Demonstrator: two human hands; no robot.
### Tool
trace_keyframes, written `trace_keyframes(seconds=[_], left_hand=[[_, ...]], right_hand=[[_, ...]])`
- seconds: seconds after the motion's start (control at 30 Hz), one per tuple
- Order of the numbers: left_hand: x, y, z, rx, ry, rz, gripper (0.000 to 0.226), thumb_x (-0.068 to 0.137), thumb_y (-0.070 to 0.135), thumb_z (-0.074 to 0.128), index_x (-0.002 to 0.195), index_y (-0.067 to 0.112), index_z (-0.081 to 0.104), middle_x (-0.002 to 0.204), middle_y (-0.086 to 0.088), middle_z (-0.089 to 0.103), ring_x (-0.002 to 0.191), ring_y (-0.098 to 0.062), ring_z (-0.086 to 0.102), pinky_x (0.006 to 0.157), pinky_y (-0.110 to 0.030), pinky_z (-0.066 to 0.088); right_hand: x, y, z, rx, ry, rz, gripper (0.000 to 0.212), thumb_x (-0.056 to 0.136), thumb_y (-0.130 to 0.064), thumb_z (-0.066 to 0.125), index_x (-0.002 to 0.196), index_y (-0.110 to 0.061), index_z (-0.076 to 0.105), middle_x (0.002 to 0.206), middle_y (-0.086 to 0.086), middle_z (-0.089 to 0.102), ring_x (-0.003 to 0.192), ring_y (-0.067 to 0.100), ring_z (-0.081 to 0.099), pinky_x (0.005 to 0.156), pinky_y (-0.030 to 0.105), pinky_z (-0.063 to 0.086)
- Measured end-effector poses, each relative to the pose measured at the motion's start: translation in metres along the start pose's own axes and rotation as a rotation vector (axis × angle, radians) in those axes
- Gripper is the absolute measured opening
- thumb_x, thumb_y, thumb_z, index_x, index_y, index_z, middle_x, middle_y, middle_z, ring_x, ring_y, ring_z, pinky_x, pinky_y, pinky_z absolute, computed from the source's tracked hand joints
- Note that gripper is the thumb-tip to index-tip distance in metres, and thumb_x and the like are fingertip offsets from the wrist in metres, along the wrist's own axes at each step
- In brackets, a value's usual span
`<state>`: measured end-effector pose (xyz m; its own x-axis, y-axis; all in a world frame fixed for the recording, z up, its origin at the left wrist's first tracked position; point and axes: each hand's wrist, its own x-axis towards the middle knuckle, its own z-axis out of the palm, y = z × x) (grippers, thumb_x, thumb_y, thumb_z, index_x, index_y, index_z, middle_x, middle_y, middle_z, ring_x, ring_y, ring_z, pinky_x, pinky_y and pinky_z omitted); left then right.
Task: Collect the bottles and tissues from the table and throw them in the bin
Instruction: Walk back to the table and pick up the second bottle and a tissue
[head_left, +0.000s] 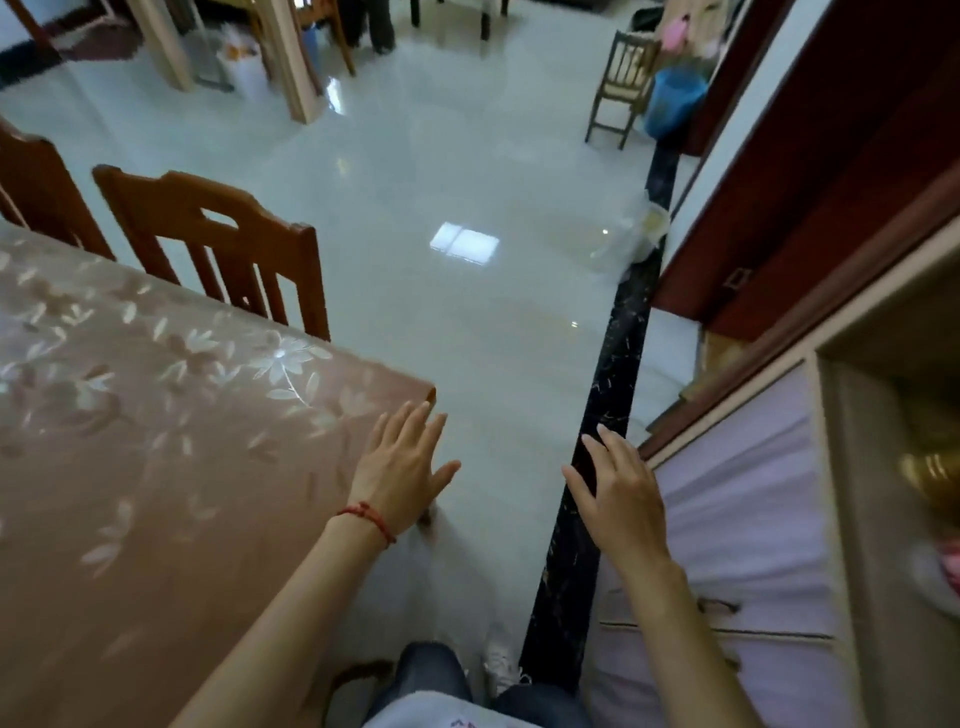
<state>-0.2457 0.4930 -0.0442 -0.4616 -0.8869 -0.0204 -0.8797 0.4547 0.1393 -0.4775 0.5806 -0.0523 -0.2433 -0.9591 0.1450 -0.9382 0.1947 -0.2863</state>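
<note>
Both hands are held out low in the frame, fingers straight and spread, holding nothing. The left hand (402, 467), with a red cord at its wrist, hovers over the corner of the table (130, 441) at lower left. The right hand (621, 493) is over the dark floor strip (618, 338) beside a cabinet (753, 467). A blue bin (672, 104) stands at upper right, beside a small chair (621, 83). Two chairs (223, 244) stand at the table's far side.
</note>
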Motion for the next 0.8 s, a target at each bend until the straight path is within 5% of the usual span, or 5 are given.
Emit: trace_keyframes(seconds=[0.13, 0.4, 0.8], left_hand=[[0.022, 0.012, 0.004, 0.016, -0.008, 0.078, 0.060, 0.080, 0.050, 0.034, 0.115, 0.008, 0.061, 0.117, -0.014, 0.064, 0.110, -0.034, 0.059, 0.090, -0.052, 0.046], [0.084, 0.031, 0.013, -0.012, -0.052, 0.150, 0.063, 0.082, 0.051, 0.032, 0.119, 0.007, 0.058, 0.121, -0.016, 0.062, 0.114, -0.036, 0.057, 0.092, -0.052, 0.044], [0.236, 0.076, 0.018, -0.027, -0.066, 0.116, 0.071, 0.091, 0.056, 0.012, 0.117, 0.008, 0.058, 0.117, -0.014, 0.064, 0.110, -0.034, 0.059, 0.089, -0.050, 0.047]], right_hand=[[-0.005, 0.015, -0.006, -0.027, 0.001, 0.078, 0.057, 0.086, -0.045, 0.037, 0.115, -0.002, 0.062, 0.123, 0.017, 0.061, 0.115, 0.033, 0.057, 0.091, 0.044, 0.048], [0.032, 0.046, -0.008, -0.002, -0.006, 0.164, 0.058, 0.086, -0.045, 0.036, 0.116, -0.003, 0.061, 0.123, 0.017, 0.060, 0.116, 0.033, 0.056, 0.092, 0.046, 0.047], [0.176, 0.117, -0.008, 0.056, -0.069, 0.151, 0.048, 0.088, -0.037, 0.052, 0.122, -0.004, 0.058, 0.132, 0.016, 0.055, 0.125, 0.032, 0.048, 0.099, 0.045, 0.042]])
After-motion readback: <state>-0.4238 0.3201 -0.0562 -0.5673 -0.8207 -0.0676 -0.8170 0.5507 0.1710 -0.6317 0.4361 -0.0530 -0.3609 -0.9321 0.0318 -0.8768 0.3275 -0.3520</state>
